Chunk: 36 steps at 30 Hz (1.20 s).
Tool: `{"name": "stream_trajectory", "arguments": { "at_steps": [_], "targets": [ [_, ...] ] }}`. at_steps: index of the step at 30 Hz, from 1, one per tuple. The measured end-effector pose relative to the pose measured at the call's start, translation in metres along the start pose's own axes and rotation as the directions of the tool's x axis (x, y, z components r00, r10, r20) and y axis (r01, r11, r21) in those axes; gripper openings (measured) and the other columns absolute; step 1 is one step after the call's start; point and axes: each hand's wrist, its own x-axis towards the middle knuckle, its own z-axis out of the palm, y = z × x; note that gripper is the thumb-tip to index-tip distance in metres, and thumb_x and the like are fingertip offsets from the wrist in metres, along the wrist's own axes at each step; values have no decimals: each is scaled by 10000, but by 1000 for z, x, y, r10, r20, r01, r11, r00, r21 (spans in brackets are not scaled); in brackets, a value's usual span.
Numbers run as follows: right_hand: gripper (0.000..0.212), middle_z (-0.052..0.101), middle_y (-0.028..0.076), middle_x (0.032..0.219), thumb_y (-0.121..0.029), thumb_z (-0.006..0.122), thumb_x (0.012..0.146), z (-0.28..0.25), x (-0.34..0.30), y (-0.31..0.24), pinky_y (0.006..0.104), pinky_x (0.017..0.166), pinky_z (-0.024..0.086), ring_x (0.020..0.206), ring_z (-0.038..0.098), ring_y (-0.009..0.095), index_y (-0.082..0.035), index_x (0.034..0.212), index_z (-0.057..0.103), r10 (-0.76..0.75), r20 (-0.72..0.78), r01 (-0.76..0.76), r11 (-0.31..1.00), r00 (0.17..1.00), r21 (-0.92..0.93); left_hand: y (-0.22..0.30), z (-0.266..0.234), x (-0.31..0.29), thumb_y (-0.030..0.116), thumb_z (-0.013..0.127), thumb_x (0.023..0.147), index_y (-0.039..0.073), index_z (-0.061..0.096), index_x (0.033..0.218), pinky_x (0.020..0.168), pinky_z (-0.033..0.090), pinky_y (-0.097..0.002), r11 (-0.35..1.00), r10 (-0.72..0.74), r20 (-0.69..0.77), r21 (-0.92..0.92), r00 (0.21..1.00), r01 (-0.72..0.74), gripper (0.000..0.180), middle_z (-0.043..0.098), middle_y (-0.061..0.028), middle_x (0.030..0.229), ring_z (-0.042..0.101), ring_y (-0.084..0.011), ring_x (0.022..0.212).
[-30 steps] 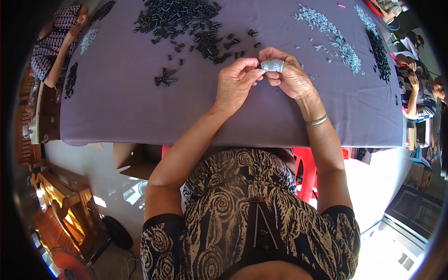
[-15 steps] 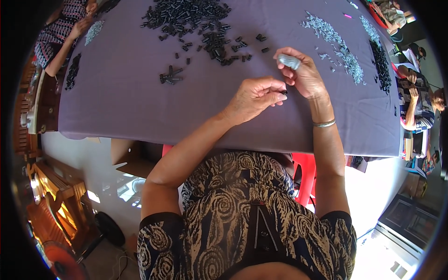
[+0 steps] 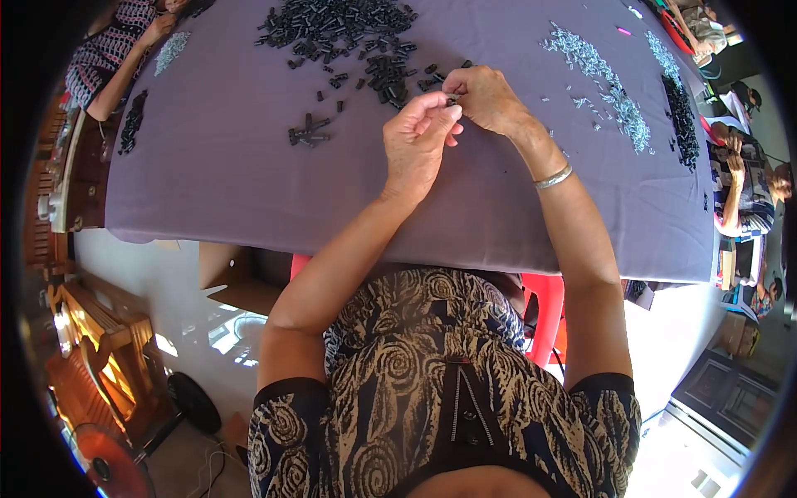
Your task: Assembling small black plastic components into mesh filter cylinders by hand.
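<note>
Above the purple cloth [image 3: 274,187], my two hands meet fingertip to fingertip. My left hand [image 3: 415,153] pinches a small black piece [image 3: 452,102], mostly hidden by the fingers. Closed at the same spot, my right hand [image 3: 491,101] has its thumb and fingertips against that piece; whether it holds a second small part cannot be made out. A silvery bangle [image 3: 554,177] circles my right wrist. Just beyond the hands spreads a big pile of small black cylindrical pieces [image 3: 332,29]. A few black pieces [image 3: 309,131] lie together left of my left hand.
Small silvery pieces [image 3: 610,87] are strewn on the right, with a black heap [image 3: 681,124] past them. Other people sit at the left and right edges. A pink item [image 3: 623,31] lies far right. A cardboard box [image 3: 228,270] and a fan [image 3: 193,401] stand below left.
Both hands have moved away from me and leftward, toward the black pile. My right hand has turned palm down and come to my left fingertips; its whitish-covered finger is now out of sight.
</note>
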Motion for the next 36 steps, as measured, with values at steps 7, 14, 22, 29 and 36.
{"name": "stream_trajectory", "arguments": {
  "at_steps": [7, 14, 22, 29, 36],
  "targets": [
    [153, 640, 108, 783, -108, 636, 753, 0, -10, 1, 311, 605, 495, 691, 606, 191, 15, 845, 630, 80, 2, -79, 979, 997, 189, -5, -4, 4, 36, 635, 835, -7, 613, 1008, 564, 489, -245, 1000, 27, -44, 8, 999, -27, 180, 634, -70, 840, 602, -125, 681],
    [63, 602, 19, 772, -72, 598, 842, -13, -32, 13, 189, 482, 458, 616, 530, 60, -19, 862, 627, 40, -14, -7, 488, 999, 873, -9, -3, 2, 43, 639, 835, -13, 608, 1018, 565, 488, -241, 995, -72, 2, 71, 997, 72, 194, 623, -64, 881, 598, -123, 690],
    [123, 601, 20, 851, -94, 614, 851, -12, -37, 16, 215, 561, 449, 684, 523, 67, -31, 956, 632, -18, -18, 25, 580, 1000, 814, -11, -3, 0, 41, 638, 835, -20, 607, 1031, 567, 484, -239, 995, -59, 11, 83, 998, 58, 208, 617, -56, 876, 596, -125, 685],
    [129, 600, 19, 856, -93, 644, 832, -12, -36, 17, 217, 568, 451, 668, 529, 79, -21, 939, 638, -72, -6, 50, 634, 997, 772, -12, -3, 1, 35, 638, 831, -18, 601, 1040, 560, 475, -217, 992, -78, 40, 98, 996, 74, 219, 610, -54, 905, 596, -108, 696],
    [121, 603, 11, 841, -105, 647, 832, -12, -37, 11, 207, 574, 451, 669, 526, 71, -19, 916, 635, -138, -38, 125, 705, 990, 698, -12, -4, 0, 37, 629, 839, -22, 599, 1041, 567, 474, -218, 992, -73, 61, 106, 995, 66, 213, 609, -55, 900, 595, -107, 701]
  ]
}}
